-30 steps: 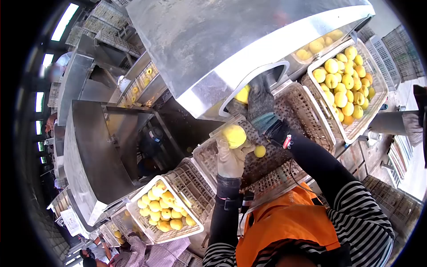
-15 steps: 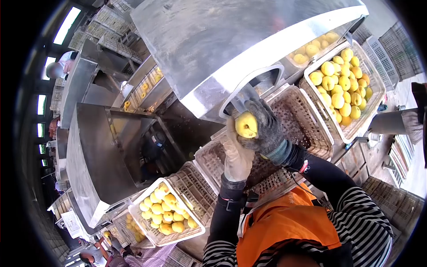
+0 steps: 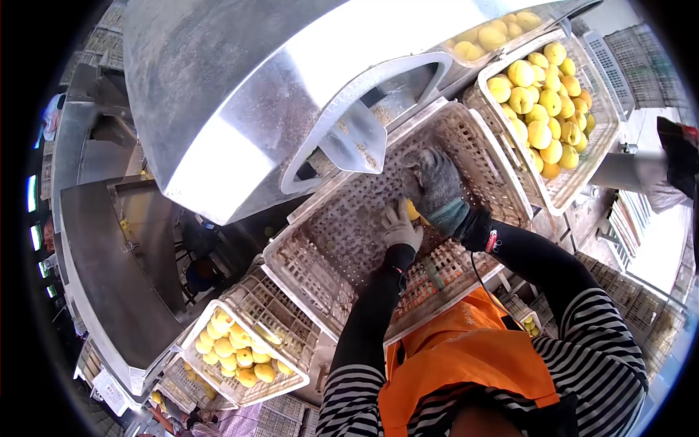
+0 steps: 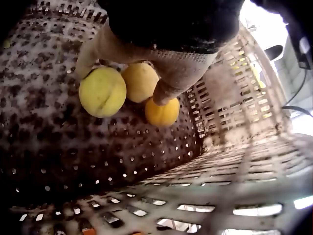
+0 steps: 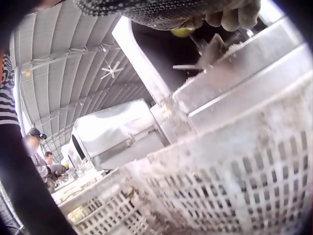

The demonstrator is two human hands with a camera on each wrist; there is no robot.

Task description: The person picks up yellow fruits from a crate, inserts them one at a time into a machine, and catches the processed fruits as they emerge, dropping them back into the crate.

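My left hand point(image 3: 402, 229), in a pale glove, reaches down into the plastic crate point(image 3: 306, 295) in front of me. In the left wrist view its fingers curl round a cluster of yellow peaches: a greenish one point(image 4: 102, 93), a paler one point(image 4: 139, 82) and a more orange one point(image 4: 162, 112) under a fingertip. Close beside it is my right hand point(image 3: 435, 186) in a dark grey glove, inside the same crate. A peach point(image 3: 412, 210) shows between the two hands. In the right wrist view a yellow-green bit point(image 5: 183, 32) shows under the grey glove; I cannot tell whether the right hand holds it.
The metal machine point(image 3: 240, 102) with a framed opening and chute point(image 3: 357, 138) rises over the crate's far side. Crates of peaches stand at right point(image 3: 542, 109) and lower left point(image 3: 240, 349). Other people work further along in the right wrist view.
Earlier the right hand was at the machine's opening, then joined the left hand at a peach above the crate. Both hands have since lowered into the crate; the view has shifted.
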